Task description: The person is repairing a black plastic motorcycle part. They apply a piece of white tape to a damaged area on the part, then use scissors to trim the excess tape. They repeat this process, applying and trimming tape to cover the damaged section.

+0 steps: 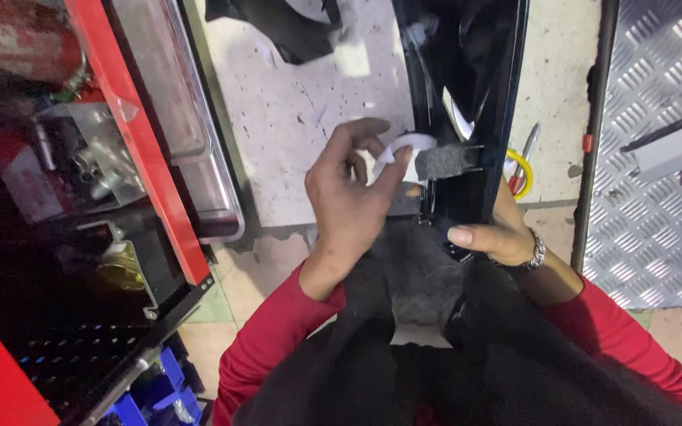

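Observation:
A long glossy black panel (467, 87) stands on end between my knees, running up the middle of the view. My left hand (349, 197) pinches a curl of white backing strip (404, 150) at the panel's left edge, next to a grey foam pad (444, 160) stuck on the panel. My right hand (495, 233) grips the panel's lower end from the right, thumb across the front. Both my sleeves are red.
A red tool cart (144, 150) with open drawers and metal parts stands at the left. Scissors with a yellow and red handle (521, 170) lie on the speckled floor behind the panel. A checker-plate metal ramp (657, 158) is at the right.

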